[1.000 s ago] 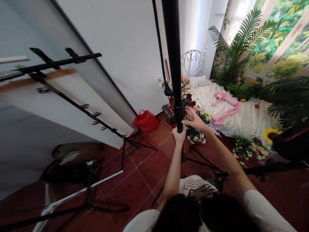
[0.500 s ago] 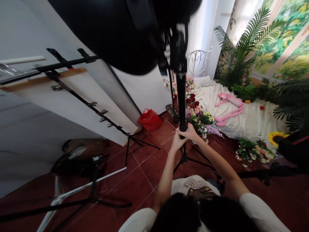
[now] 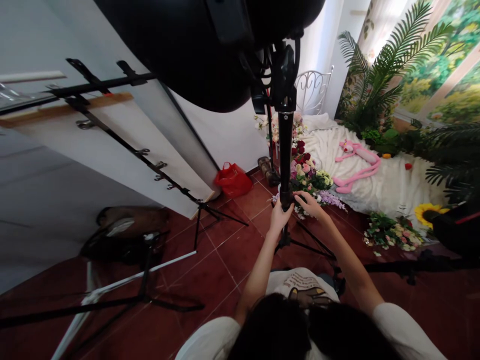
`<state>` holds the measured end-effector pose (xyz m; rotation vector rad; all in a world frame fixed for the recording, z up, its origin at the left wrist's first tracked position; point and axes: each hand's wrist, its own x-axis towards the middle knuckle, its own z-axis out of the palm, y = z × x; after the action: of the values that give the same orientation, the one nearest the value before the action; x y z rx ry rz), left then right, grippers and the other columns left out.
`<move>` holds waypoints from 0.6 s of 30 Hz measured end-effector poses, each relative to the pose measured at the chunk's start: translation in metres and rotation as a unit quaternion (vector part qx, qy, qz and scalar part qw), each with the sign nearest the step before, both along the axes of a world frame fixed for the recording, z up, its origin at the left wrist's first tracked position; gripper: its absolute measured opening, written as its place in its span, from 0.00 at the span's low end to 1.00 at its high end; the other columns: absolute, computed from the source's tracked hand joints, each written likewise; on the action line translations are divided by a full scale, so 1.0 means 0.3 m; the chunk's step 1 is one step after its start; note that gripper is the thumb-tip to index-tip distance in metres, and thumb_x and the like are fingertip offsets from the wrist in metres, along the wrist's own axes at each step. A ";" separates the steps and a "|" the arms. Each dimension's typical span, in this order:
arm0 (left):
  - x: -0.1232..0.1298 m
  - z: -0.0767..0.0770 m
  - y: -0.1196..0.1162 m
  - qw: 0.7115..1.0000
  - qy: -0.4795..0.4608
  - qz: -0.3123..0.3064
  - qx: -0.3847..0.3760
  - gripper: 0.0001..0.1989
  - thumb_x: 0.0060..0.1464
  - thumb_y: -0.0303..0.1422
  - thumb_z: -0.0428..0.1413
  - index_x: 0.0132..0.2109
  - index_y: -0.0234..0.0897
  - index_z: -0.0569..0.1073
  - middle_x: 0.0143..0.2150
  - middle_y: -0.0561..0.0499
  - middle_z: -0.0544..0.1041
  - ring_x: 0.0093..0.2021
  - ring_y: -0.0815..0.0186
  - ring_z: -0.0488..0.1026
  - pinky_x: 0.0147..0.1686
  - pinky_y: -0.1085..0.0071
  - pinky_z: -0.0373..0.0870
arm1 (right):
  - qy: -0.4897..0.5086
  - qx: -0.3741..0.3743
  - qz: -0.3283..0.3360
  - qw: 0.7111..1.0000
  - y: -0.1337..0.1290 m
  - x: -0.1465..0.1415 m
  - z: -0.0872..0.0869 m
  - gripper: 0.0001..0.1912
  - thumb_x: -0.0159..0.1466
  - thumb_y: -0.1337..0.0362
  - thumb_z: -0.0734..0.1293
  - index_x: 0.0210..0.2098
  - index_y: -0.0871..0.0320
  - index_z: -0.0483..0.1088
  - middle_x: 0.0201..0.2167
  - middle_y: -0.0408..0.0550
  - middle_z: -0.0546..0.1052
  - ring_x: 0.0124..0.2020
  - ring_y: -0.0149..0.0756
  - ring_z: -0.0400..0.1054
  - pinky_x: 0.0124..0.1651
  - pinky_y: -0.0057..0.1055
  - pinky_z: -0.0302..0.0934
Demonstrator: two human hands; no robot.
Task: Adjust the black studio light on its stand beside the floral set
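Red tiled floor (image 3: 234, 237); forearms (image 3: 260, 277) converging; left fingers (image 3: 277, 211) gripping black pole (image 3: 285, 150), right fingers (image 3: 302, 196) bent at collar (image 3: 286, 197), hold unclear.

Pink plush toy (image 3: 364, 154) on cream blanket (image 3: 393, 181), red bag (image 3: 234, 182) on tiled floor (image 3: 204, 270).

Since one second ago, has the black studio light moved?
Yes, down: the black studio light, out of view then, now shows left of the white metal headboard, which barely shifted.
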<state>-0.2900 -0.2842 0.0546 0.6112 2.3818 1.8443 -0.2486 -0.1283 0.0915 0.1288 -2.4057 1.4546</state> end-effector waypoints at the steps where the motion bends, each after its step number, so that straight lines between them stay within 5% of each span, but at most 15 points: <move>1: 0.003 0.006 -0.002 1.000 -0.007 0.007 -0.020 0.22 0.53 0.41 0.57 0.53 0.38 0.70 0.44 0.45 0.78 0.45 0.58 0.76 0.44 0.64 0.72 | -0.002 0.010 -0.003 1.000 0.005 -0.006 -0.023 0.21 0.68 0.50 0.56 0.44 0.57 0.72 0.44 0.51 0.76 0.49 0.39 0.68 0.58 0.37 0.57; 10: 0.031 0.078 -0.015 0.987 -0.026 0.031 -0.158 0.21 0.54 0.44 0.55 0.51 0.38 0.70 0.43 0.42 0.79 0.48 0.54 0.76 0.43 0.65 0.70 | -0.048 0.000 -0.029 0.998 -0.027 -0.080 -0.140 0.24 0.69 0.50 0.49 0.41 0.57 0.70 0.40 0.50 0.75 0.44 0.37 0.68 0.53 0.32 0.58; 14: 0.037 0.099 -0.016 0.977 -0.028 0.039 -0.209 0.22 0.55 0.46 0.54 0.53 0.38 0.70 0.45 0.41 0.79 0.49 0.54 0.76 0.43 0.66 0.69 | -0.124 0.049 -0.084 0.988 -0.031 -0.122 -0.126 0.23 0.67 0.50 0.52 0.30 0.58 0.69 0.29 0.47 0.74 0.33 0.35 0.67 0.40 0.28 0.60; 18: 0.040 0.125 -0.017 0.954 -0.038 0.050 -0.292 0.24 0.54 0.50 0.53 0.51 0.39 0.72 0.43 0.40 0.79 0.48 0.51 0.76 0.45 0.64 0.68 | -0.293 0.138 -0.099 0.941 -0.004 -0.193 -0.077 0.22 0.63 0.53 0.60 0.17 0.58 0.66 0.16 0.46 0.68 0.24 0.35 0.64 0.32 0.28 0.56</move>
<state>-0.2781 -0.2894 0.0922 0.3513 2.7434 1.0583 -0.3065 -0.1296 0.0683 -0.5458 -2.9713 1.1704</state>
